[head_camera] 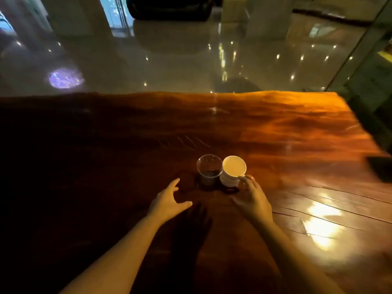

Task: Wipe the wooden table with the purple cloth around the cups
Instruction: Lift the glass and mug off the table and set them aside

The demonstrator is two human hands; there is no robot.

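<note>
Two cups stand touching in the middle of the wooden table (275,128). One is a clear plastic cup (209,169) with a little dark liquid in it, the other a white ribbed cup (233,170) to its right. My right hand (253,198) has its fingertips on the white cup's near right side, thumb below. My left hand (169,200) hovers with fingers spread, just near-left of the clear cup and not touching it. I see no purple cloth in either hand.
A dark flat object (379,168) lies at the table's right edge; its colour is too dim to tell. The table's far edge meets a glossy floor (191,60). The left half of the table is in deep shadow. Bright glare lies near right.
</note>
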